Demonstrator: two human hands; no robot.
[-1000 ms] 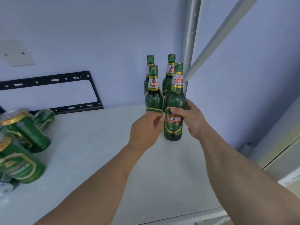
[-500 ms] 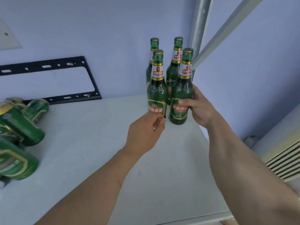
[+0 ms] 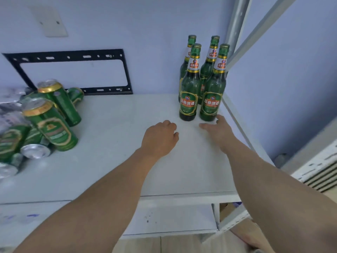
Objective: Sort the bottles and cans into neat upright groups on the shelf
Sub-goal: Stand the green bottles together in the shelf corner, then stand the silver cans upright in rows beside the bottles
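Note:
Several green glass beer bottles (image 3: 189,92) stand upright in a tight block at the back right corner of the white shelf (image 3: 116,143). My left hand (image 3: 159,137) hovers just in front of them with its fingers curled and nothing in it. My right hand (image 3: 218,130) is spread flat, fingertips almost touching the base of the front right bottle (image 3: 211,95), holding nothing. At the left edge lies a jumble of green beer cans (image 3: 49,123), some tilted, some on their sides, with silver ends showing.
A black metal bracket (image 3: 73,57) is fixed to the blue wall behind the shelf. A grey shelf post (image 3: 237,24) and a diagonal brace rise beside the bottles. A white vent grille (image 3: 321,172) sits lower right. A lower shelf board (image 3: 173,218) shows below the front edge.
Both hands have let go of the two front bottles and drawn back toward me. The bottles now stand free on the shelf. The view has tilted down and pulled back, showing more cans.

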